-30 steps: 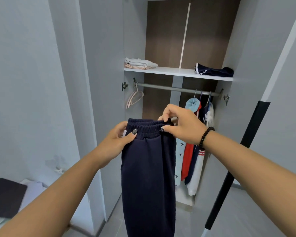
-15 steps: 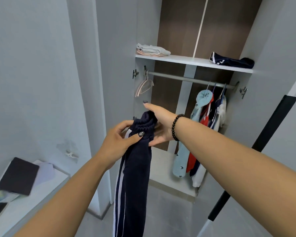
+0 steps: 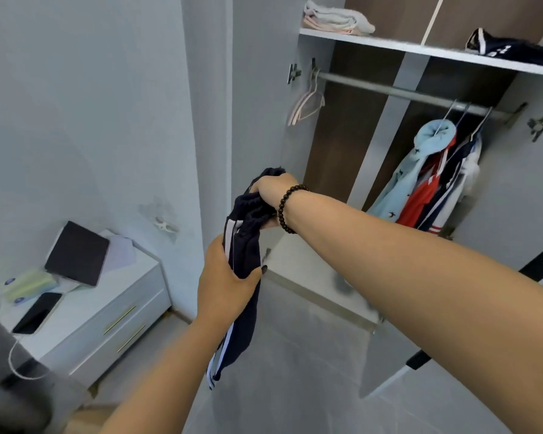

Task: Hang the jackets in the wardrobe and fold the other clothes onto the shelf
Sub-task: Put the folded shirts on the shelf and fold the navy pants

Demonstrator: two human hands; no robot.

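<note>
While jackets (image 3: pixel 433 183) hang in the wardrobe (image 3: pixel 264 89), both hands grip trousers (image 3: pixel 245 245).

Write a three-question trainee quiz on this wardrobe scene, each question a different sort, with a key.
1. True or false: the trousers are already folded on the shelf.
2. Which hand grips the waistband? A. left hand B. right hand C. neither
3. Fill in: the empty pink hangers hang at the ____ end of the rail, away from the jackets.

Key
1. False: both hands hold them in front of the wardrobe.
2. B: the right hand grips the waistband; the left grips the legs lower down.
3. Left.
</note>
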